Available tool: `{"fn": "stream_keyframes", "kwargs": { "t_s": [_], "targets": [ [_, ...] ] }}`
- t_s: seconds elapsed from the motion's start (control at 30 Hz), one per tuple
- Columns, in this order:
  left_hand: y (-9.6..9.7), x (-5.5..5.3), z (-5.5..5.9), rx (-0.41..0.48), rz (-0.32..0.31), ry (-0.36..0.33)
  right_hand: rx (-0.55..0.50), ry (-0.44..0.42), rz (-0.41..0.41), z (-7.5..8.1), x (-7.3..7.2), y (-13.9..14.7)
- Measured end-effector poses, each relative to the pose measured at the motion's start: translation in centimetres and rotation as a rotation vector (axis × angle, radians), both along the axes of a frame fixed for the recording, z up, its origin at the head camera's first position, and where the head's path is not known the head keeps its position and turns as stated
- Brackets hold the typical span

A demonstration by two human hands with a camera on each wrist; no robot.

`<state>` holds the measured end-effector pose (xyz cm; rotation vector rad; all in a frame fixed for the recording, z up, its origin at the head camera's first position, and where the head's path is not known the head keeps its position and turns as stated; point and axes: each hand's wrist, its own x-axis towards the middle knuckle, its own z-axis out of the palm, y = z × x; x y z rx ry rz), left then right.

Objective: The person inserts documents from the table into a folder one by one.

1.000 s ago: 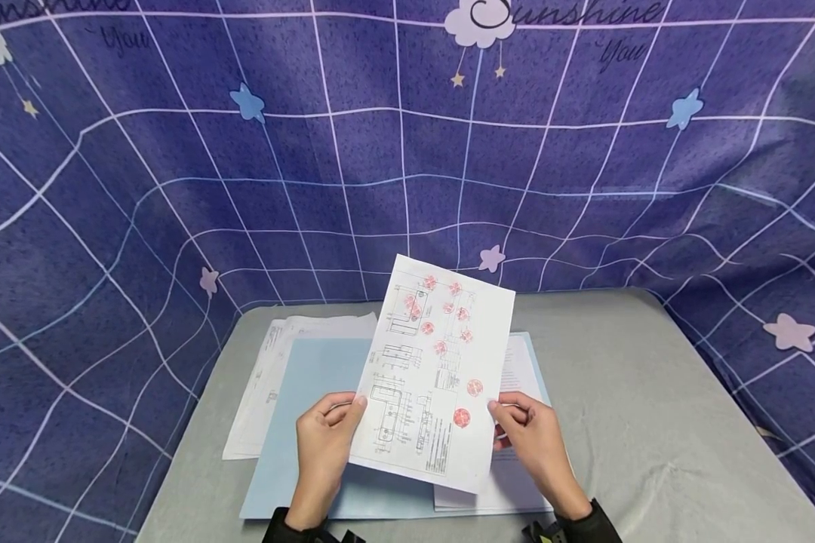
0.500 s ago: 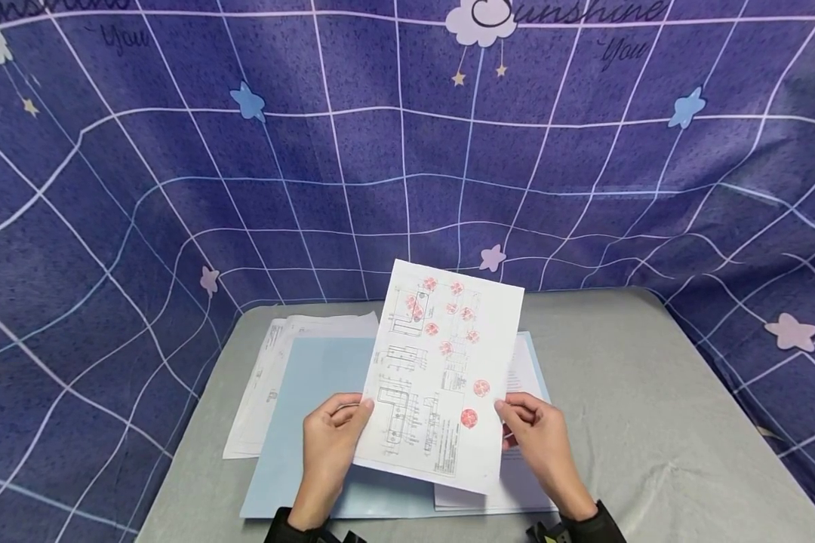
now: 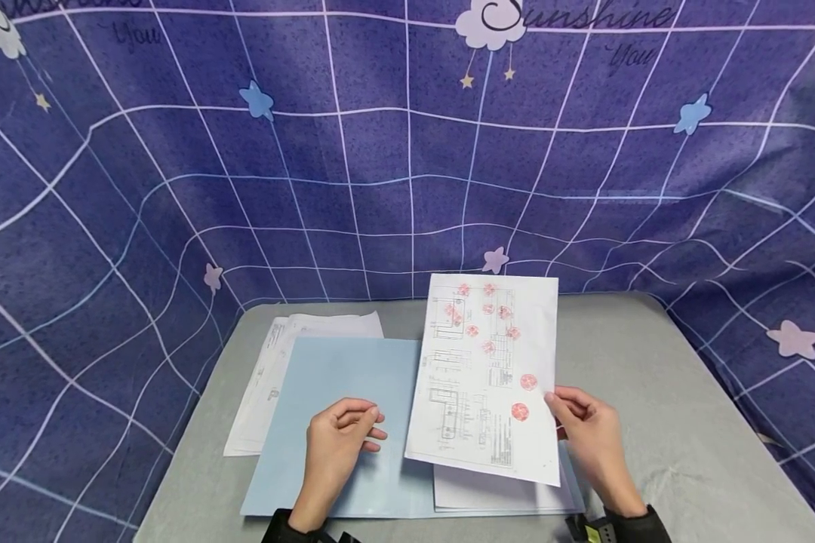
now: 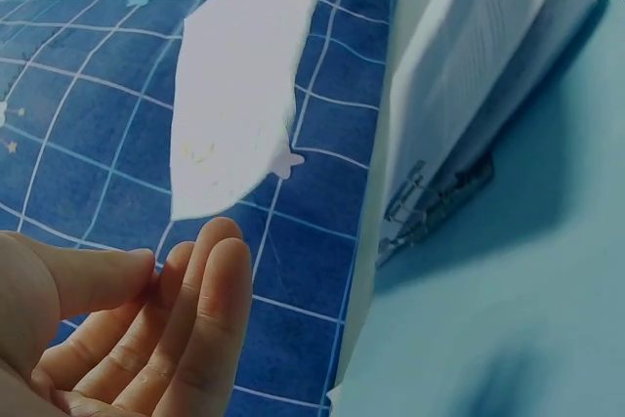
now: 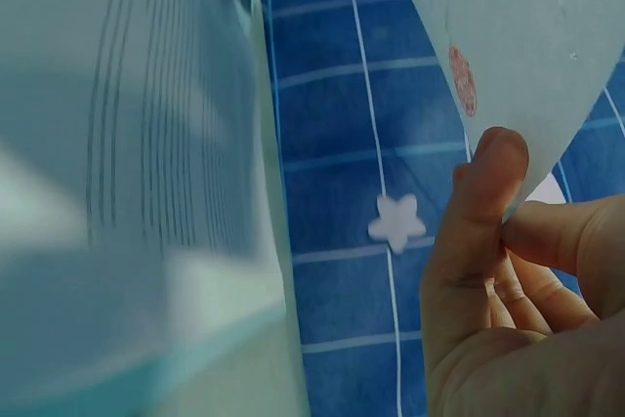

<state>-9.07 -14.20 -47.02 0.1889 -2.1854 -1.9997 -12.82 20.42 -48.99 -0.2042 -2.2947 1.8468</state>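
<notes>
In the head view my right hand (image 3: 587, 434) pinches the right edge of a sheet of paper (image 3: 482, 354) between thumb and fingers. The sheet carries line drawings and several red round stamps, and is held up over a blue folder (image 3: 339, 422). My left hand (image 3: 342, 449) is off the paper's left side, above the folder, its fingers loosely bent around nothing. The left wrist view shows a gap between the left fingertips (image 4: 220, 241) and the sheet (image 4: 239, 95). White printed pages (image 3: 489, 490) in the folder's right half are partly hidden under the sheet.
A stack of printed sheets (image 3: 254, 411) lies left of the folder, partly covered by it. A metal clip (image 4: 439, 197) shows inside the folder. The grey table cover (image 3: 686, 422) meets a patterned blue curtain (image 3: 353, 204) at the back and sides.
My left hand has let go of the paper's left edge. The right hand has carried the sheet to the right, and the sheet now stands less tilted.
</notes>
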Motion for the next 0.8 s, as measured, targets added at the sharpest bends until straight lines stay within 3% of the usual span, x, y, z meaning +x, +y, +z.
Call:
{"fn": "stream_keyframes", "kwargs": {
  "t_s": [0.23, 0.53, 0.8],
  "targets": [
    [-0.4, 0.2, -0.8, -0.130, -0.007, 0.043, 0.036, -0.036, -0.042, -0.1, -0.1, 2.7],
    [-0.2, 0.6, -1.9, -0.468, -0.018, 0.111, 0.146, -0.088, -0.068, -0.9, -0.3, 4.3],
    [0.1, 0.9, -2.9, -0.557, -0.030, 0.135, 0.182, -0.120, -0.045, -1.7, -0.3, 4.7]
  ]
}}
